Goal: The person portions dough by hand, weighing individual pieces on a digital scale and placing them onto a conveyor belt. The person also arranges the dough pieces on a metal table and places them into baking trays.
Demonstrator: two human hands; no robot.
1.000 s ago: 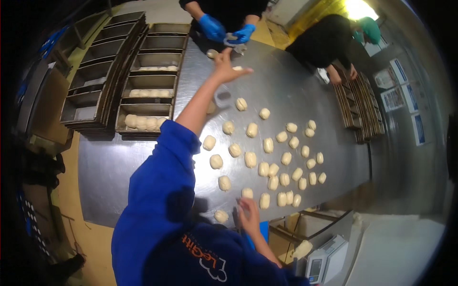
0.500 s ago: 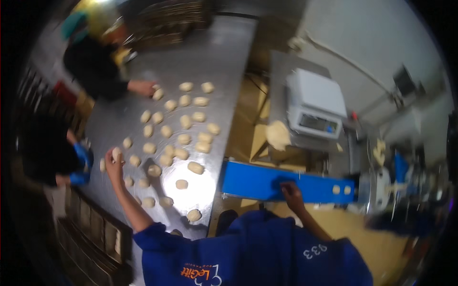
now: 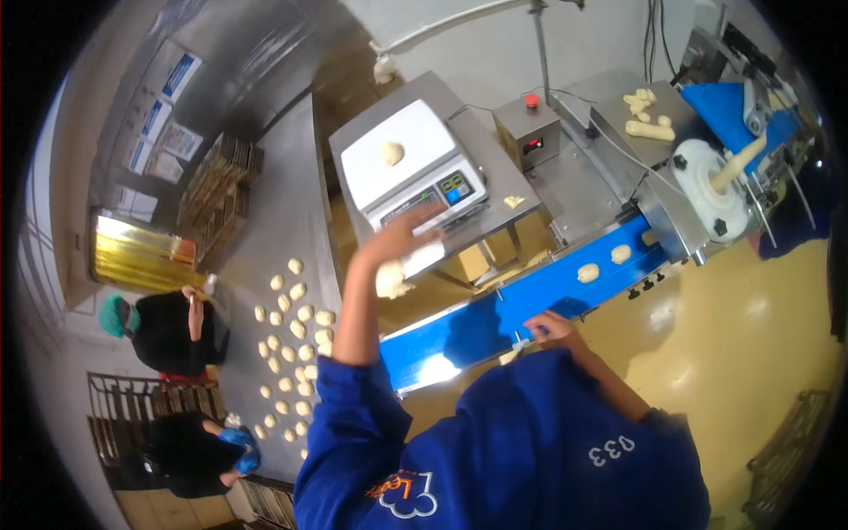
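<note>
A long steel table (image 3: 300, 212) runs away to the left of the blue conveyor belt (image 3: 477, 329), with two co-workers in dark clothing at its far side, well apart from the belt. A metal machine (image 3: 693, 199) stands at the belt's right end. A steel stand (image 3: 358, 141) sits beyond the belt's left part and bears a white scale (image 3: 367, 163). A grey control box (image 3: 527, 132) with a red button stands beyond the belt's middle.

The left hand (image 3: 402, 237) is beyond the belt's left end, at the front of the scale, palm down with its fingers spread wide. The right hand (image 3: 552, 330) is at the belt's near edge, fingers loosely bent; I cannot tell whether it holds anything.

A ragged dough lump (image 3: 391, 281) shows between the stand and the belt's left end. Many small dough pieces (image 3: 306, 313) lie scattered on the table left of the belt. One dough ball (image 3: 391, 154) rests on the scale, beyond the belt. Two dough rolls (image 3: 588, 273) lie on the belt itself, apart, toward its machine end.
</note>
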